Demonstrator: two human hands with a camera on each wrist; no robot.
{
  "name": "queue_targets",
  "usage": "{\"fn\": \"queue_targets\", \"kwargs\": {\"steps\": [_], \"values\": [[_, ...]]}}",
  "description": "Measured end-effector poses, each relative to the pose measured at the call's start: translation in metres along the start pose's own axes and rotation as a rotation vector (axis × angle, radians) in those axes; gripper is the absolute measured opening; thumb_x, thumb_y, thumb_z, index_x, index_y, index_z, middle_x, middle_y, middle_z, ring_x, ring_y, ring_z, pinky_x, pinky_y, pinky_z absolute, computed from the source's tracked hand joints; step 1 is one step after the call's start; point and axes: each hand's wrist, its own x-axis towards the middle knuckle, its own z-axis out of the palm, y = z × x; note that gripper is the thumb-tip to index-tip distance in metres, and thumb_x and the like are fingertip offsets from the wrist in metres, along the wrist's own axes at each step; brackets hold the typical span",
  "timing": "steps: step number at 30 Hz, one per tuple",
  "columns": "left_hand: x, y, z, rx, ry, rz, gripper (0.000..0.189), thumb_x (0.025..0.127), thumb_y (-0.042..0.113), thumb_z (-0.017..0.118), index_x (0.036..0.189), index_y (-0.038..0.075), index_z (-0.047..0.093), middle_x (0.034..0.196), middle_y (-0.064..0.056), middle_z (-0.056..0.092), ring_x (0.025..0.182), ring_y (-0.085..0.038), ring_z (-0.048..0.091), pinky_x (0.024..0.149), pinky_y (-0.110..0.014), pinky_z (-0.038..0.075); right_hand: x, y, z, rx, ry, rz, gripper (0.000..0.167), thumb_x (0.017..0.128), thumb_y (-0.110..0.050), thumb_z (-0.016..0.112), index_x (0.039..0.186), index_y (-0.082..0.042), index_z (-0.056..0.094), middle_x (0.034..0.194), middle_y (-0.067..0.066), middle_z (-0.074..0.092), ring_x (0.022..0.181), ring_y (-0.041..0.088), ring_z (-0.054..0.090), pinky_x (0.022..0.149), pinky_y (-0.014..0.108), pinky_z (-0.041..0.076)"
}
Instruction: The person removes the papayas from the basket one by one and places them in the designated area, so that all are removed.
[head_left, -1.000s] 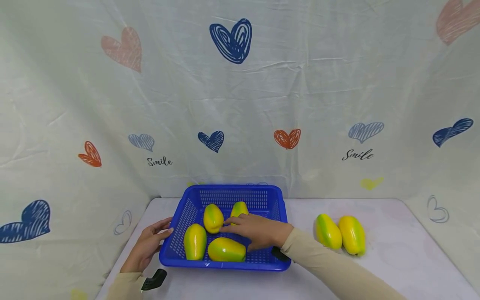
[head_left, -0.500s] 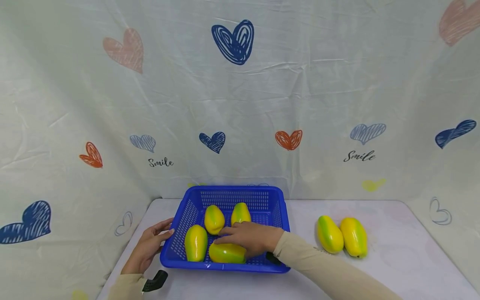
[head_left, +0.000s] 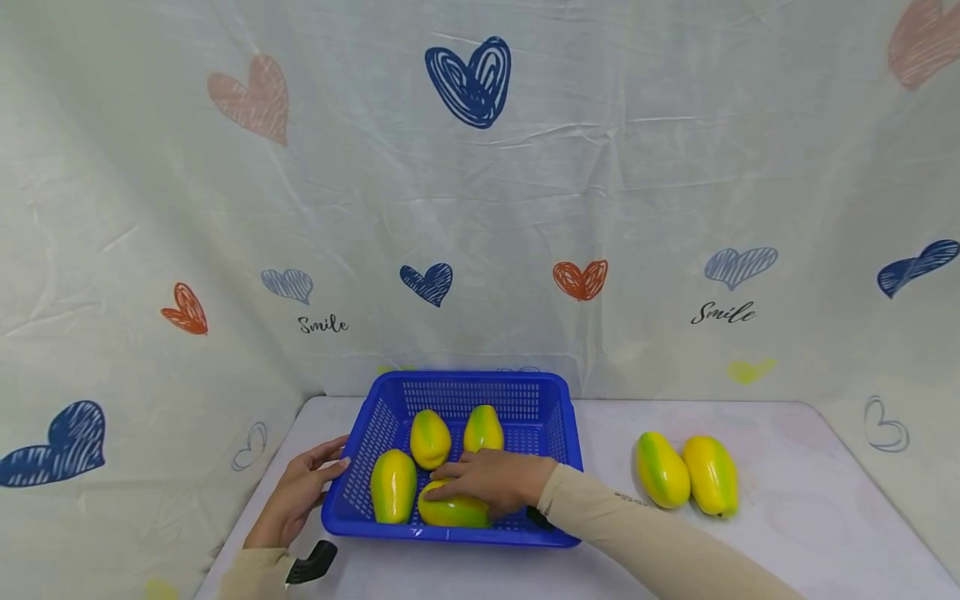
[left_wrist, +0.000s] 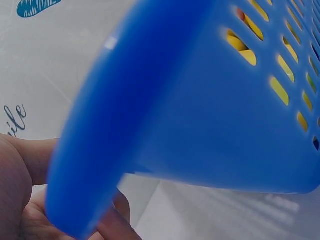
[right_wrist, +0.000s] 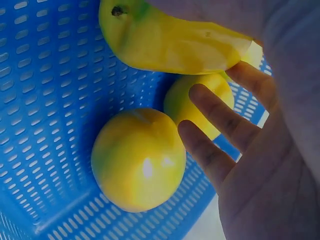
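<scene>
Inside a blue plastic basket (head_left: 525, 537) lie several glossy yellow-green papayas. My right hand (head_left: 506, 481) reaches over the right side and grips the front papaya (head_left: 459, 512), which lies sideways. In the right wrist view that papaya (right_wrist: 170, 45) sits between thumb and index finger, while the other fingers (right_wrist: 220, 112) extend near two more papayas. Left of it is an upright papaya (head_left: 393, 487); behind are a papaya (head_left: 431, 439) and a papaya (head_left: 483, 427) partly covered by my hand. My left hand (head_left: 296, 492) holds the basket's left rim (left_wrist: 100, 135), fingers passing behind it.
Two more papayas, one on the left (head_left: 663, 471) and one on the right (head_left: 710, 477), lie side by side on the white table (head_left: 810, 500), right of the basket. A pale curtain (head_left: 495, 208) printed with hearts hangs behind the table.
My right hand has come down and toward the front of the basket, and now grips the front papaya. My left hand stays on the rim.
</scene>
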Motion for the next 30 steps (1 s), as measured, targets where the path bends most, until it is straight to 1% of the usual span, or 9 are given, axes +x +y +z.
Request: {"fn": "queue_targets", "kwargs": {"steps": [6,13,17,20,25,30], "values": [[-0.0007,0.0006,0.002,0.001,0.0,0.005,0.056,0.108,0.014,0.058,0.159,-0.001,0.041,0.151,-0.03,0.044,0.111,-0.026,0.06,0.09,-0.037,0.056,-0.0018,0.0011,0.0021,0.021,0.029,0.035,0.092,0.081,-0.019,0.094,0.159,-0.032,0.047,0.152,-0.007,0.052,0.13,0.012,0.057,0.111,0.026,0.046],[-0.0003,0.0014,0.0017,0.003,0.002,0.006,0.055,0.108,0.014,0.057,0.159,0.0,0.041,0.151,-0.029,0.044,0.11,-0.025,0.06,0.09,-0.036,0.056,-0.0035,0.0033,0.0041,-0.016,0.03,0.052,0.092,0.078,-0.024,0.097,0.155,-0.023,0.046,0.158,-0.007,0.05,0.141,0.012,0.051,0.117,0.025,0.041],[-0.0003,0.0019,0.0013,0.008,0.005,0.004,0.056,0.108,0.015,0.058,0.159,0.0,0.041,0.151,-0.03,0.044,0.111,-0.026,0.06,0.091,-0.038,0.056,-0.004,0.0031,0.0032,-0.052,0.008,0.059,0.096,0.076,-0.027,0.098,0.157,-0.027,0.046,0.155,-0.009,0.052,0.138,0.011,0.052,0.116,0.026,0.041],[-0.0009,0.0023,0.0011,0.009,0.004,0.005,0.056,0.108,0.015,0.058,0.159,0.0,0.041,0.151,-0.03,0.044,0.11,-0.026,0.06,0.089,-0.036,0.055,-0.0049,0.0024,0.0028,-0.084,-0.01,0.068,0.097,0.076,-0.031,0.098,0.158,-0.03,0.046,0.156,-0.01,0.05,0.139,0.012,0.051,0.117,0.027,0.041],[-0.0021,0.0024,0.0007,0.004,-0.002,0.012,0.055,0.109,0.014,0.057,0.159,0.0,0.041,0.151,-0.03,0.044,0.107,-0.024,0.06,0.086,-0.033,0.054,-0.0059,0.0024,0.0051,-0.111,-0.012,0.086,0.098,0.075,-0.034,0.099,0.157,-0.025,0.045,0.159,-0.009,0.048,0.144,0.012,0.048,0.119,0.028,0.038],[-0.0032,0.0002,0.0002,0.003,0.001,0.008,0.055,0.109,0.015,0.058,0.159,-0.001,0.041,0.152,-0.03,0.043,0.107,-0.024,0.06,0.086,-0.033,0.054,-0.0075,0.0022,0.0058,-0.118,-0.011,0.105,0.099,0.074,-0.036,0.099,0.156,-0.024,0.046,0.157,-0.009,0.051,0.145,0.012,0.047,0.119,0.031,0.039]]}}
